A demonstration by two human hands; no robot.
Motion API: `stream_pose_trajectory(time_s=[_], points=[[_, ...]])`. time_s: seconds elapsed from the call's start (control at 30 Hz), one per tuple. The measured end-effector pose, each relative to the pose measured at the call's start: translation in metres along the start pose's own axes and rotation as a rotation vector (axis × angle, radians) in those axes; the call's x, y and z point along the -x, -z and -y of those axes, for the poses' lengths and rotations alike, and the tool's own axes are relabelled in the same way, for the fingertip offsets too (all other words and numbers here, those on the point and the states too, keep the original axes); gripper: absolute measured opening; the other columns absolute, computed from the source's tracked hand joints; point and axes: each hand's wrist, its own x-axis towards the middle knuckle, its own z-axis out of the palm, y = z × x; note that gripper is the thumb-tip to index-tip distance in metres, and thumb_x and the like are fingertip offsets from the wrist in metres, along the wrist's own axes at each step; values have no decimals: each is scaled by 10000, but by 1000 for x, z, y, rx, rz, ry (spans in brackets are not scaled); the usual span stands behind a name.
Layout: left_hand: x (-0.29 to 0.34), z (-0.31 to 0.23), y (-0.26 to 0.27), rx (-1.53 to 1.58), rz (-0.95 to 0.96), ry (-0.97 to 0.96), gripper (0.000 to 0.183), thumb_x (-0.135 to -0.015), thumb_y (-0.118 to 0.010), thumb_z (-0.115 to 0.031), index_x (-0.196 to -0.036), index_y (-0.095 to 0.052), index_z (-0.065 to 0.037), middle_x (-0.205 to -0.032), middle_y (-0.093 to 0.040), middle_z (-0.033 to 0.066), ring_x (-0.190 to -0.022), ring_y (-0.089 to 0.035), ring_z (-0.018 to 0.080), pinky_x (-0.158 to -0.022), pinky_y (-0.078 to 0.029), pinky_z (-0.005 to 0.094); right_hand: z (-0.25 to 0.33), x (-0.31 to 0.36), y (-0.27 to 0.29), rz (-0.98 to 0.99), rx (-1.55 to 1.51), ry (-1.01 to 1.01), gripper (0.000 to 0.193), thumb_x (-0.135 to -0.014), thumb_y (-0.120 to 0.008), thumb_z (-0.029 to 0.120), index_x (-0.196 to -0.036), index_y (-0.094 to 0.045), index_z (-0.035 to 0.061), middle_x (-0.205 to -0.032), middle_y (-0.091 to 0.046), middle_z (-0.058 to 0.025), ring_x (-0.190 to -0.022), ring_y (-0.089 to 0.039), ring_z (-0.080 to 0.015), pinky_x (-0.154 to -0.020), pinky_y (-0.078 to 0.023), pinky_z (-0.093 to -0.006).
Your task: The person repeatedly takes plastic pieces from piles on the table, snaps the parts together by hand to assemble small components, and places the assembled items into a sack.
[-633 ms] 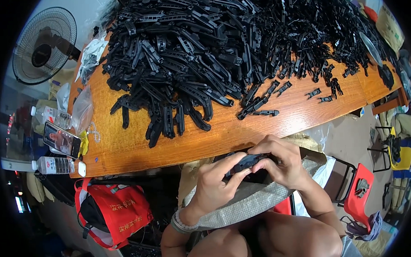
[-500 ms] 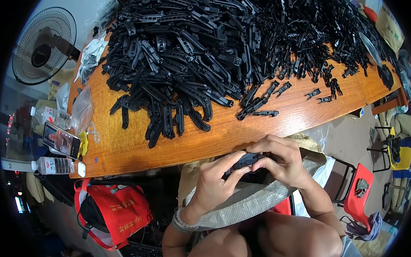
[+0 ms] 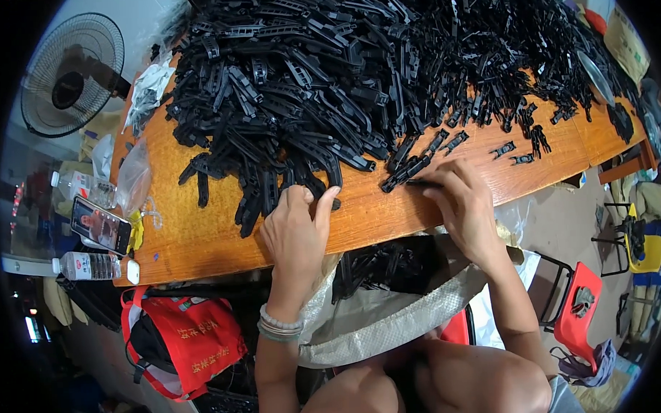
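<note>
My left hand (image 3: 298, 226) is at the near edge of a heap of long curved black plastic parts (image 3: 290, 99) on the wooden table. Its thumb stands apart from the bent fingers, beside the end of one long part; the fingertips are partly hidden. With thumb and fingers together, my right hand (image 3: 463, 210) pinches a small black plastic clip (image 3: 418, 181) lying on the table near several similar small parts. Between my forearms, over my lap, a woven sack (image 3: 393, 328) gapes, with black parts (image 3: 383, 266) inside.
A second heap of small black clips (image 3: 485, 55) covers the table's right side. At the left edge are a phone (image 3: 100, 225), water bottles (image 3: 91, 266) and plastic bags. A fan (image 3: 72, 76) stands far left, a red bag (image 3: 186, 342) hangs below, and a red chair (image 3: 578, 311) stands right.
Both hands have left the sack's mouth, where they held a dark part together, and moved forward onto the table. That part is no longer in them.
</note>
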Motion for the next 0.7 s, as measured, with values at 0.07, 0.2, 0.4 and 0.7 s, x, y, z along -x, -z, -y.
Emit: stream_pose_trajectory(time_s=[0.07, 0.2, 0.4, 0.7], points=[[-3, -1, 0, -189, 32, 17, 155, -825, -647, -100, -750, -558, 1, -637, -555, 110, -518, -544, 240, -485, -393, 350, -5, -11, -2, -69, 311, 178, 196, -694, -695, 23, -884, -651, 5, -853, -570, -107, -789, -536, -277, -708, -465, -358], [1, 2, 1, -151, 81, 86, 179, -842, -612, -160, -766, -521, -26, -733, -586, 138, -619, -579, 340, -563, -420, 416, -11, -6, -3, -38, 357, 199, 212, -654, -710, 20, -863, -675, 11, -825, -562, -109, -770, -529, -264, -675, -463, -346], [29, 4, 13, 20, 57, 164, 78, -815, -607, -33, -812, -540, 8, -747, -612, 105, -593, -611, 255, -525, -460, 342, -1, 17, 5, -199, -199, -84, 100, -790, -683, 45, -862, -662, -21, -934, -655, -112, -646, -617, -154, -531, -476, -258], [36, -19, 7, 1183, 362, 611, 54, -896, -523, -8, -852, -525, 24, -748, -623, 99, -663, -626, 135, -638, -523, 255, 5, 20, -5, 168, -973, -311, 155, -918, -498, 25, -1055, -520, -44, -974, -622, -174, -728, -656, -191, -517, -520, -246]])
